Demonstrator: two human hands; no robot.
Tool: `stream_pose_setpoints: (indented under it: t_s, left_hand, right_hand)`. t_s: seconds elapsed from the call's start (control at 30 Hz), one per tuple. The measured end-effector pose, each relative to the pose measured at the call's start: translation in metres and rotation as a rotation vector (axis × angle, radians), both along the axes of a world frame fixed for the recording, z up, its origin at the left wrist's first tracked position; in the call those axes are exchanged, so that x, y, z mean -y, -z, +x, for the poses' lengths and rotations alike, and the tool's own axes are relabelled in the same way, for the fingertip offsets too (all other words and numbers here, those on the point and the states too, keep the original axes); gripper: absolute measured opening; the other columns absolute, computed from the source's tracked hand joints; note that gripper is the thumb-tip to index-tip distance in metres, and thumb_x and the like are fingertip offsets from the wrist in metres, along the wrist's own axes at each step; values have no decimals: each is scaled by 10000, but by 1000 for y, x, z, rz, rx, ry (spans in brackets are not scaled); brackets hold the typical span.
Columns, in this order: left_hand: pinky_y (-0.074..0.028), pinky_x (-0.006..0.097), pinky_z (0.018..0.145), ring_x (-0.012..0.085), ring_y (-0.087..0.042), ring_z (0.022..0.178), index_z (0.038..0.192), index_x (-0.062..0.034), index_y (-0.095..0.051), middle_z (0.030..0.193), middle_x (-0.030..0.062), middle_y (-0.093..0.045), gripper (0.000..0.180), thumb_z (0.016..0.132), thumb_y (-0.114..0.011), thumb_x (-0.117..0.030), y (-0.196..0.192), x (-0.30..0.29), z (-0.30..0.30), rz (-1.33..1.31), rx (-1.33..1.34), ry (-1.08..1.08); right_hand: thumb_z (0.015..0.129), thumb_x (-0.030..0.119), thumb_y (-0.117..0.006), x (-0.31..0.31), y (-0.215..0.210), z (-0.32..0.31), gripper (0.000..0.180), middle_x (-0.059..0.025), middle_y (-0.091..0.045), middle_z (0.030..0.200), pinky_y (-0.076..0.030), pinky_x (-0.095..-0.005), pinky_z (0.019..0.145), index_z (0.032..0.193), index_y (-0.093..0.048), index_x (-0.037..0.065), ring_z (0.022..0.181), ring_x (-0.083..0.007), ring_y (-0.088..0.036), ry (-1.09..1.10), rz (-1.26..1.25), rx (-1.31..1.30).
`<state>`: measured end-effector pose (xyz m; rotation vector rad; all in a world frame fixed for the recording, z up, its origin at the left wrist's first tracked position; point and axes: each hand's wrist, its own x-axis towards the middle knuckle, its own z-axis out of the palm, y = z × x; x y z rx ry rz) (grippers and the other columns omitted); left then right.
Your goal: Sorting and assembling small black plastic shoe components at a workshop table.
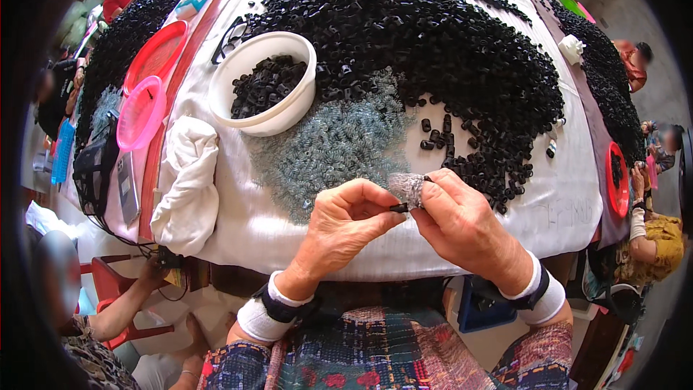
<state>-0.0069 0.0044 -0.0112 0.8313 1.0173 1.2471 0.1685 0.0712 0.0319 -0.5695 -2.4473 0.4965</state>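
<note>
White cloth (253,206): beneath piled black pieces (404,36), pale coils (325,152)
Left hand (338,225): we pinch a black tube (398,208), fingertips together
Right hand (471,222): fingers curled, we hold a grey clump (407,188)

Small black cylindrical plastic parts (476,58) are presenting a uniform, unpatterned colour. Small coiled springs (328,148) are showing pale blue-grey. The round white plastic bowl (289,117) is matching the plain white cloth cover (577,180). The oval red plastic basket (155,56) and oval pink plastic basket (141,114) are displaying solid colours. The multicoloured woven garment (375,350) is combining dark blue, red and cream checks. White fabric cuffs (258,323) are carrying dark straps (280,308).
</note>
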Motion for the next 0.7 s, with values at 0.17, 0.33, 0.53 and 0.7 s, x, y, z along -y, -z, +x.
stream_pose_setpoints:
  t_s: [0.17,0.33,0.53,0.7]
  left_hand:
    - [-534,221,738,78,-634,831,941,2,-642,906,41,-679,169,794,-722,28,3,-1,1,15,10,-2]
    - [-534,236,686,111,-654,816,981,0,-649,889,61,-686,191,807,-725,-14,3,-2,-2,-70,132,54]
    - [-538,251,664,139,-664,801,1018,13,-643,889,83,-688,210,827,-711,-44,8,-6,3,-94,247,98]
    - [-546,252,658,163,-672,812,1017,5,-633,919,114,-685,184,842,-684,-22,7,-10,5,-115,319,102]
  right_hand:
    - [698,-62,-636,2,3,0,292,-179,-594,919,-522,-382,690,983,-574,-47,834,-338,-601,-14,-27,-8]
    - [709,-83,-642,4,2,3,299,-181,-590,915,-522,-372,655,998,-572,-46,797,-334,-609,35,-114,-100]
    - [699,-119,-647,0,5,10,336,-161,-589,894,-500,-360,603,1017,-577,-39,726,-313,-600,71,-147,-187]
    - [725,-124,-644,-9,2,18,281,-147,-587,830,-489,-348,582,990,-607,-41,687,-290,-583,101,26,-217]
